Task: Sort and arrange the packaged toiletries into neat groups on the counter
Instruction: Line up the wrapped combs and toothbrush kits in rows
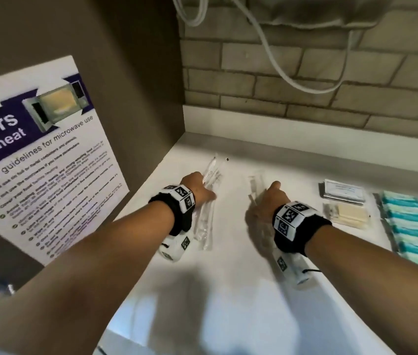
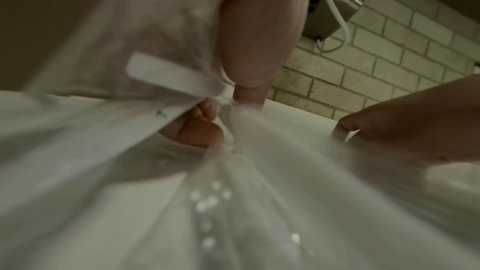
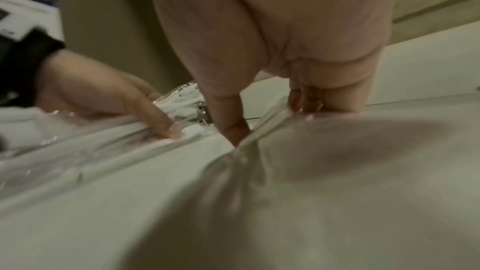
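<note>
Two lots of long clear-wrapped packets lie on the white counter (image 1: 228, 290). My left hand (image 1: 209, 185) pinches the left bundle of clear packets (image 1: 206, 221) between thumb and curled fingers; the left wrist view shows that pinch (image 2: 228, 106) on the crinkled wrap, with a white stick (image 2: 171, 75) inside. My right hand (image 1: 259, 201) grips a separate clear packet (image 1: 255, 184) a hand's width to the right. In the right wrist view its thumb and fingertips (image 3: 306, 104) point down on either side of the wrap (image 3: 259, 137). The left hand (image 3: 116, 100) shows there too.
At the right sit a stack of small silver-edged sachets (image 1: 343, 192), a beige packet (image 1: 351, 215) and a row of teal-and-white packets (image 1: 412, 226). A brown side panel with a microwave poster (image 1: 44, 155) bounds the left, a brick wall (image 1: 305, 93) with white cables the back.
</note>
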`<state>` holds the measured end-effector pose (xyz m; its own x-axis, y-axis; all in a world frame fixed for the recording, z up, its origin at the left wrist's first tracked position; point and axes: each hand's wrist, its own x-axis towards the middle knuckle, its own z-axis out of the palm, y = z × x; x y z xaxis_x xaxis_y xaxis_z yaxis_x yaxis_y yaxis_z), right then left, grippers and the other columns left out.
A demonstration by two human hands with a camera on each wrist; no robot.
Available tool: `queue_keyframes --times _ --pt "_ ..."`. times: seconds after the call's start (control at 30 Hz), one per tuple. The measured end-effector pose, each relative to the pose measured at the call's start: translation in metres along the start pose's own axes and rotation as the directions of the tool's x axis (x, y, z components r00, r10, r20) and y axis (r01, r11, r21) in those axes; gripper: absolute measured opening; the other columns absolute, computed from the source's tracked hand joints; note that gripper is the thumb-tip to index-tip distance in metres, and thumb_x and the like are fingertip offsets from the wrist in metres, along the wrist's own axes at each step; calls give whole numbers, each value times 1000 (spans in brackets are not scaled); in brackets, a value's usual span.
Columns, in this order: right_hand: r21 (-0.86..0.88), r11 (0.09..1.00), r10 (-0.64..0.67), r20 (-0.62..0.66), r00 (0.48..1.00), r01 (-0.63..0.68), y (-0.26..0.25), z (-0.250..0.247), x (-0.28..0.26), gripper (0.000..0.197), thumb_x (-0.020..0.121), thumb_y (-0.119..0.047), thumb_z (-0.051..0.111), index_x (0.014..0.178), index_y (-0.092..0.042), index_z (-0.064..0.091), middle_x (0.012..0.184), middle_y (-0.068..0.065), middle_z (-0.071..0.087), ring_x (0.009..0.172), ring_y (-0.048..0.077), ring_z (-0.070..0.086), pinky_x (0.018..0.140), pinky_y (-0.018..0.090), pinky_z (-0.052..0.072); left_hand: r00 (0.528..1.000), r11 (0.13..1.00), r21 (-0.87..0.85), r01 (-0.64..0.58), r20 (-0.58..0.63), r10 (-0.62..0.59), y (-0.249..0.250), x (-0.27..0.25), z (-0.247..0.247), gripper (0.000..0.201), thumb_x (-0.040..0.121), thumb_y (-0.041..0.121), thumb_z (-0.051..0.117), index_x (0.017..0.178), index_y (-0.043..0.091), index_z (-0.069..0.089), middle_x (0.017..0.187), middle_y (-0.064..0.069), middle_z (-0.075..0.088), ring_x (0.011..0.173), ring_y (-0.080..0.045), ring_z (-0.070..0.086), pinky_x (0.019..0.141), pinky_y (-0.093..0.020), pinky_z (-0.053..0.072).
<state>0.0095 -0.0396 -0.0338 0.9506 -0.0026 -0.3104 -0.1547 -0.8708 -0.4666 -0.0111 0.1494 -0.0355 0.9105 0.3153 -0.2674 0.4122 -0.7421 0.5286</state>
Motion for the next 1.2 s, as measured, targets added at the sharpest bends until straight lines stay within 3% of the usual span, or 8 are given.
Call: queue_keyframes --times 0.2,0.47,0.63,0.77,0.87,0.93,1.07,1.2 --pt "-31 987 153 -60 986 -155 15 -24 34 69 85 -14 69 137 1 25 135 20 49 126 34 50 101 39 42 995 995 -30 -94 42 95 45 19 23 44 76 37 77 103 10 56 97 -5 61 84 -23 58 69 -28 43" --pt "-352 918 185 -31 982 -184 21 -38 41 76 79 -42 68 137 -3 37 133 15 45 126 34 48 104 43 43 991 994 -60 -88 101 93 56 35 31 56 73 52 75 103 8 58 90 -5 59 82 -24 57 68 -28 41" --pt "-289 954 -86 -15 996 78 -1 -40 24 75 83 -43 66 141 -8 34 137 14 41 127 34 42 100 43 44 994 983 -175 -46 85 62 45 35 27 46 77 56 70 93 15 55 87 -4 57 82 -25 59 79 -32 47" --pt "-222 894 -372 116 921 389 -29 -19 4 64 87 -35 62 141 -10 38 138 13 45 126 31 45 99 41 46 997 962 -271 -32 57 49 30 36 23 37 85 36 61 56 21 43 55 -4 40 51 -24 40 61 -32 38" --pt "-284 799 -497 186 848 531 -38 6 -5 62 90 -36 58 143 -13 36 145 11 41 130 31 41 104 43 41 1000 967 -253 -15 -27 9 16 35 14 9 84 13 55 83 16 64 79 -7 60 75 -25 58 72 -27 47" --pt "-365 719 -550 221 805 591 -41 21 -5 60 92 -40 53 144 -14 38 148 10 39 133 31 37 109 43 35 996 961 -276 18 -82 -43 5 35 9 18 84 11 58 101 14 63 100 -7 65 93 -25 63 83 -29 51" --pt "-464 635 -549 293 783 618 -48 34 0 53 93 -41 48 137 -10 48 147 11 39 138 32 31 117 44 20 988 966 -256 28 -137 -65 -7 34 -1 17 82 12 63 98 16 62 101 -5 66 92 -24 62 78 -23 46" --pt "-415 605 -599 325 732 679 -54 40 5 50 91 -36 52 131 -6 51 138 12 45 130 32 39 112 42 29 977 982 -178 67 -188 -101 -16 37 -6 19 82 10 58 99 16 66 106 -4 68 101 -24 63 87 -26 50"
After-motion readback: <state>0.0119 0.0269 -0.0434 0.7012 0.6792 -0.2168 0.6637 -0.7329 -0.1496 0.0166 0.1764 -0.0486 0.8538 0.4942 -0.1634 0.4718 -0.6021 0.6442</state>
